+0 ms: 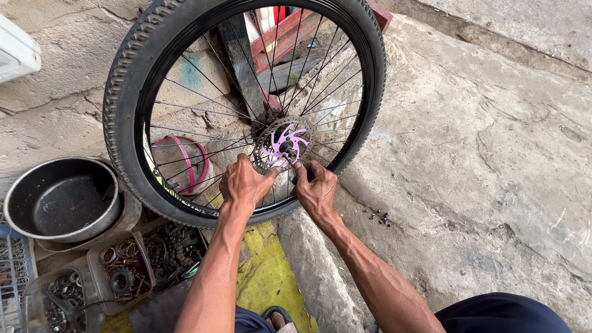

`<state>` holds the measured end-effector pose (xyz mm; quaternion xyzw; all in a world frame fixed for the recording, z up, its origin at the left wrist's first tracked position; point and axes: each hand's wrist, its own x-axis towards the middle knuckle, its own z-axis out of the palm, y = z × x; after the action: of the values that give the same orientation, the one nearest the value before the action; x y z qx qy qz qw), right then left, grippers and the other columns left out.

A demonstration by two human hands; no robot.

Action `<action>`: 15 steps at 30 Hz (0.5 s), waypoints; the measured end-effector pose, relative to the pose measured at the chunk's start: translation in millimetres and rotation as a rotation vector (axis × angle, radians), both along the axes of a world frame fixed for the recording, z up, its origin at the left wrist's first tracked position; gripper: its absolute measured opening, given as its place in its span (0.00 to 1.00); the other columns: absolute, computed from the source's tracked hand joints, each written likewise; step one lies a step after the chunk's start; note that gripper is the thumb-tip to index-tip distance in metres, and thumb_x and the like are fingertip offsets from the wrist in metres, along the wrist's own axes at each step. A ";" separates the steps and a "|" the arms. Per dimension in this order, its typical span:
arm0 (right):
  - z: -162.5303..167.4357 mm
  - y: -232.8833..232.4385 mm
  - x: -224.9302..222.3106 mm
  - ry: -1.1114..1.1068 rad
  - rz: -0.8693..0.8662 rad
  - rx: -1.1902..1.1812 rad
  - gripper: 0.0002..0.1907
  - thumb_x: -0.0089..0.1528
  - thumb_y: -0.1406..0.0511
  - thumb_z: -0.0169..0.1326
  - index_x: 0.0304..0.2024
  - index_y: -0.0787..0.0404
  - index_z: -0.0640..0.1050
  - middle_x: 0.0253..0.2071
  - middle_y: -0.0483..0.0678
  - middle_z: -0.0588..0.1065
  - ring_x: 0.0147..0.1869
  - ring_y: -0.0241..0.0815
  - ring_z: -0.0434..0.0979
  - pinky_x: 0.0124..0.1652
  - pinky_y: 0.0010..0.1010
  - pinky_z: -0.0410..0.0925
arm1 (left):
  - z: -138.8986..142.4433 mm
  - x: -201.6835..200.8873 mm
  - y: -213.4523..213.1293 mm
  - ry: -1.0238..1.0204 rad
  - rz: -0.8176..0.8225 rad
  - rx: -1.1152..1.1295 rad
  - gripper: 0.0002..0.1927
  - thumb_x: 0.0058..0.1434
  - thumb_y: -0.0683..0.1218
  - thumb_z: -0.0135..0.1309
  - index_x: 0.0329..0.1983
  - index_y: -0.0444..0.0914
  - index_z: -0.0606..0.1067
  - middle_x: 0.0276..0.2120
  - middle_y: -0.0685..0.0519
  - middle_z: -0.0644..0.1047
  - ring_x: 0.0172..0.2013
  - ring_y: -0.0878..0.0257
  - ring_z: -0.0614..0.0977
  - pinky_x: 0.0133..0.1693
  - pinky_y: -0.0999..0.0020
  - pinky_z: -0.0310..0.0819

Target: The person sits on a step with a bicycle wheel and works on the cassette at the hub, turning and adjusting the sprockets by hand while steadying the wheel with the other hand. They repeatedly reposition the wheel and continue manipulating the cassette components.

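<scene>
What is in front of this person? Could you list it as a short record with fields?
Setting: rough concrete ground
Main thing: bicycle wheel, upright, black tyre, thin spokes
Hub: disc rotor with a purple centre
Left hand: at the hub, fingers on the rotor's lower edge
Right hand: at the hub, fingertips by the axle
Left side: dark round pan, clear trays of small metal parts
Behind the spokes: pink-banded container
Below: yellow patch
</scene>
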<state>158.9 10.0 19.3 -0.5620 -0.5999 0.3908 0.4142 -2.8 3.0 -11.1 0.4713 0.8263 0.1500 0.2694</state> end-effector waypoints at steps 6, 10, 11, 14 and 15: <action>6.5 -3.4 -3.1 0.247 -0.065 -0.211 0.17 0.66 0.61 0.56 0.25 0.64 0.77 0.19 0.49 0.78 0.18 0.37 0.79 0.16 0.28 0.70 | 0.2 0.7 -1.4 0.031 -0.024 0.056 0.43 0.47 0.65 0.69 0.51 0.27 0.70 0.35 0.36 0.79 0.36 0.48 0.82 0.37 0.54 0.79; 6.8 -7.0 -3.9 0.077 -0.053 -0.001 0.16 0.67 0.58 0.53 0.29 0.62 0.77 0.21 0.45 0.78 0.19 0.34 0.80 0.16 0.26 0.72 | -4.0 -0.5 -0.5 0.015 -0.010 0.047 0.44 0.48 0.65 0.68 0.54 0.27 0.69 0.36 0.36 0.79 0.35 0.47 0.83 0.35 0.54 0.80; 5.9 -9.2 -4.1 0.073 -0.046 0.063 0.16 0.67 0.58 0.53 0.29 0.62 0.77 0.20 0.45 0.78 0.19 0.34 0.80 0.16 0.26 0.72 | -6.3 -0.9 -1.3 0.019 -0.014 0.055 0.45 0.48 0.65 0.68 0.54 0.27 0.69 0.36 0.36 0.79 0.35 0.47 0.83 0.34 0.54 0.80; 2.5 -11.9 -5.5 0.149 -0.064 0.108 0.16 0.67 0.59 0.54 0.28 0.63 0.76 0.20 0.45 0.78 0.19 0.33 0.79 0.17 0.25 0.71 | -14.2 -1.7 -0.3 0.091 -0.047 0.131 0.45 0.47 0.65 0.71 0.52 0.26 0.69 0.36 0.34 0.78 0.36 0.45 0.80 0.33 0.53 0.78; 1.2 -11.7 -5.8 0.186 -0.077 0.099 0.16 0.67 0.60 0.54 0.27 0.63 0.75 0.19 0.46 0.77 0.19 0.33 0.79 0.17 0.25 0.71 | -17.0 -2.1 0.5 0.123 -0.063 0.165 0.46 0.46 0.65 0.72 0.50 0.26 0.69 0.36 0.34 0.78 0.36 0.45 0.79 0.33 0.52 0.77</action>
<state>153.1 -1.7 20.5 -0.5246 -0.5553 0.3951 0.5103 -4.9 3.6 -28.2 0.5257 0.8110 0.1799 0.1831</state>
